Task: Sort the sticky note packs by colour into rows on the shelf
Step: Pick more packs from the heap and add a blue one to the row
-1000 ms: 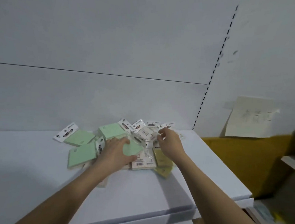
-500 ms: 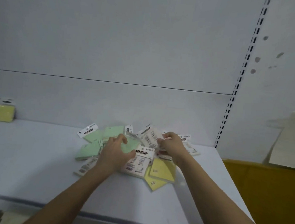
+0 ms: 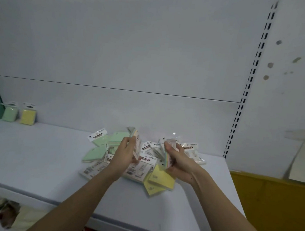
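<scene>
White shelf (image 3: pixel 40 163) is carrying everything, running left to right with its back panel (image 3: pixel 116 57) standing behind. Slotted upright (image 3: pixel 249 83) is rising at the right end of the panel.

Pile of sticky note packs (image 3: pixel 144 162) is lying mid-shelf toward the far edge, packs overlapping at mixed angles, no common direction. Green packs (image 3: pixel 94 153) are sitting on the left side of the pile, lying flat, header cards pointing far-left. Yellow packs (image 3: pixel 161 179) are lying flat on the near-right side, corners pointing toward the near edge. White-backed packs with printed labels are lying between and around them; one more printed pack (image 3: pixel 192 152) is lying at the far right of the pile.

At the far-left end of the shelf, one green pack (image 3: pixel 10 114) and one yellow pack (image 3: pixel 28 116) are standing upright side by side against the back panel, header cards up, touching or nearly so, cannot tell which.

Left hand (image 3: pixel 126 154) is gripping a pack on edge above the pile, long axis roughly vertical, header end pointing up. Right hand (image 3: pixel 178 159) is gripping a pack too, tilted on edge, header pointing up and far; its colour is blurred, striped edge showing.
</scene>
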